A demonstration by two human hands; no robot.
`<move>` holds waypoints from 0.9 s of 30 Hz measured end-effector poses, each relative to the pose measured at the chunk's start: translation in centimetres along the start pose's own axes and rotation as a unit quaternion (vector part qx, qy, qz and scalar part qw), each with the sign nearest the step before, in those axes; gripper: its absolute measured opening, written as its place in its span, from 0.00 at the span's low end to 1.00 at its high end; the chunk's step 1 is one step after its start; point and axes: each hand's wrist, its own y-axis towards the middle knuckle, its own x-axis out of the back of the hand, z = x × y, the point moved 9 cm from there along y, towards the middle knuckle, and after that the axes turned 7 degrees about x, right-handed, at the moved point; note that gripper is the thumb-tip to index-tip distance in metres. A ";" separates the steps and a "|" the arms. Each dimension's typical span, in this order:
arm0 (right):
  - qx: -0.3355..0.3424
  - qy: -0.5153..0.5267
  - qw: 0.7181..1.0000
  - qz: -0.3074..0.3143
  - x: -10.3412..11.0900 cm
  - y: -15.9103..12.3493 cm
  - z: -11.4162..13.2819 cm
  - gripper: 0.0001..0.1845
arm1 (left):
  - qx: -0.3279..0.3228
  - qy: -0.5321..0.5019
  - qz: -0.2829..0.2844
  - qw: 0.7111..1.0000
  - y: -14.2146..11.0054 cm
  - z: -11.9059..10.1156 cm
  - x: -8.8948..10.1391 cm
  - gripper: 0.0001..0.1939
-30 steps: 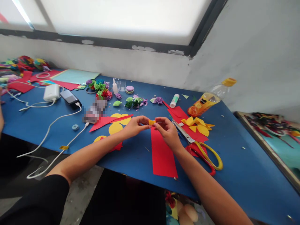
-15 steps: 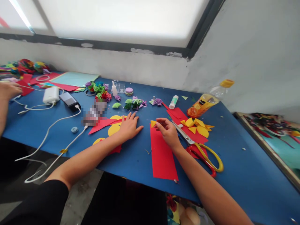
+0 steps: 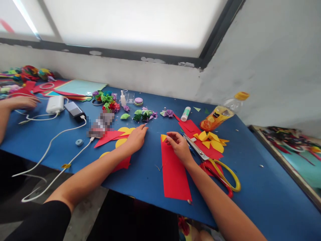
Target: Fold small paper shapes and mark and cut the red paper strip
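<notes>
My right hand (image 3: 180, 147) is over the upper part of a long red paper strip (image 3: 175, 180). Its thumb and fingertips close at the edge of a small yellow paper triangle (image 3: 163, 137), which lies at the strip's top left corner. Palm down, my left hand (image 3: 136, 138) rests beside yellow paper circles (image 3: 121, 143) and red paper pieces (image 3: 106, 138); its fingers are extended close together, with nothing visible in them. Large scissors (image 3: 200, 152) with one yellow and one red handle lie right of my right hand, partly over red paper.
Yellow folded pieces (image 3: 212, 137) lie on red paper near a glue stick (image 3: 185, 114) and a juice bottle (image 3: 217, 115). Crinkled paper flowers (image 3: 144, 114), a phone (image 3: 74, 109), a white power bank (image 3: 55, 104) and cables are leftward. Another person's hand (image 3: 23, 102) is at far left.
My left hand's spread fingers have drawn together and the hand has turned slightly. My right hand stays at the yellow triangle. The other person's hand has moved right.
</notes>
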 end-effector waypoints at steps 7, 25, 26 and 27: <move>-0.052 0.012 0.998 0.041 -0.4 -0.2 -0.3 0.14 | -0.011 -0.053 -0.019 0.998 0.1 0.1 0.7 0.26; -0.012 0.041 0.997 0.072 -1.5 -0.7 1.2 0.19 | -0.013 -0.415 0.061 0.908 -0.5 -2.9 1.2 0.16; -0.012 0.025 0.995 0.094 -2.0 -0.9 1.3 0.17 | 0.001 -0.442 0.070 0.894 -0.5 -2.8 1.1 0.15; -0.012 0.015 0.994 0.108 -2.3 -1.2 1.4 0.17 | 0.013 -0.465 0.077 0.882 -0.5 -2.8 0.9 0.14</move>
